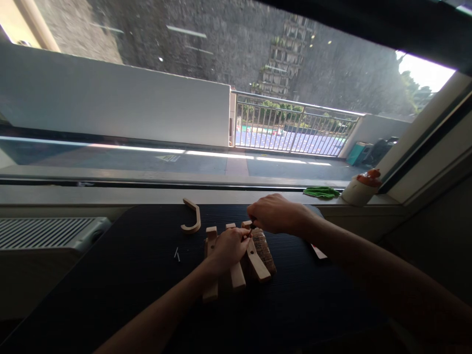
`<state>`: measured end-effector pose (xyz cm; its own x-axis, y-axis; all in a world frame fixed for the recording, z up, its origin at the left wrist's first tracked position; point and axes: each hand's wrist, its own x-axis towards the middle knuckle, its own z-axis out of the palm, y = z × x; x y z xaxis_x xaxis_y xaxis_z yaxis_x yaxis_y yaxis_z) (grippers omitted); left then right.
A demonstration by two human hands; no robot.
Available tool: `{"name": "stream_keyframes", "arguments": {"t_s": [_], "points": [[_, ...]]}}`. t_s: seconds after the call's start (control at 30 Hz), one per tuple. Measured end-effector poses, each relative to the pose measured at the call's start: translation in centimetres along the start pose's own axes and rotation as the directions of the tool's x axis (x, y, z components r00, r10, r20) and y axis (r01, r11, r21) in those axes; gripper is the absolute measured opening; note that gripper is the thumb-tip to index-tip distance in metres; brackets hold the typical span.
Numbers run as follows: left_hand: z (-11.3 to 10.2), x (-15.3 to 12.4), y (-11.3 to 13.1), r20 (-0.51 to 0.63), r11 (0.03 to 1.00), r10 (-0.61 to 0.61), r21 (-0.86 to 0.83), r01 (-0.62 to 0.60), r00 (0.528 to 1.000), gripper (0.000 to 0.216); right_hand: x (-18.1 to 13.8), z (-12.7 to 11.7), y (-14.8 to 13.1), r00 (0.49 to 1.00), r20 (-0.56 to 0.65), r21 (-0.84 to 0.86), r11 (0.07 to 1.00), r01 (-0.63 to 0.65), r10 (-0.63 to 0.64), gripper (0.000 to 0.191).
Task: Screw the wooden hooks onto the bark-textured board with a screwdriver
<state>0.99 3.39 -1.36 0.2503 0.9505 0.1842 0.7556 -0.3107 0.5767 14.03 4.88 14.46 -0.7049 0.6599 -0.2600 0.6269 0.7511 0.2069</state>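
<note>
My right hand (pixel 275 214) is closed in a fist around what looks like a screwdriver (pixel 252 224). Only its dark lower end shows, pointing down at the top of a light wooden hook (pixel 260 266). My left hand (pixel 229 246) presses on the wooden pieces, fingertips closed near the tool's tip; whether they pinch a screw is hidden. Under and beside that hand lie a middle wooden hook (pixel 238 276) and a left wooden hook (pixel 210 291). A brown, rough-textured block (pixel 264 250) sits against the right hook.
On the black table (pixel 155 295), a loose wooden hook (pixel 198 216) lies at the back left, with two screws (pixel 177 254) nearer. A flat pale piece (pixel 318 251) is partly behind my right forearm. The windowsill carries a green cloth (pixel 320 192) and a white container (pixel 358 191).
</note>
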Motion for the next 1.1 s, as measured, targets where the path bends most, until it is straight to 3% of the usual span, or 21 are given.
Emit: {"name": "stream_keyframes", "arguments": {"t_s": [0.57, 0.87, 1.1], "points": [[-0.2, -0.1, 0.2, 0.005, 1.0, -0.008, 0.013, 0.008, 1.0, 0.028, 0.9, 1.3, -0.1, 0.996, -0.06, 0.061, 0.996, -0.062, 0.066, 0.03], [-0.1, 0.0, 0.2, 0.018, 0.999, -0.035, -0.002, 0.035, 0.999, 0.029, -0.4, 2.9, 2.2, 0.97, -0.238, 0.311, 0.943, 0.115, -0.04, 0.021], [0.0, 0.2, 0.2, 0.026, 1.0, -0.018, 0.0, 0.018, 0.999, 0.028, 0.6, 3.5, 1.5, 0.983, -0.179, 0.173, 0.985, -0.012, 0.043, 0.03]]}}
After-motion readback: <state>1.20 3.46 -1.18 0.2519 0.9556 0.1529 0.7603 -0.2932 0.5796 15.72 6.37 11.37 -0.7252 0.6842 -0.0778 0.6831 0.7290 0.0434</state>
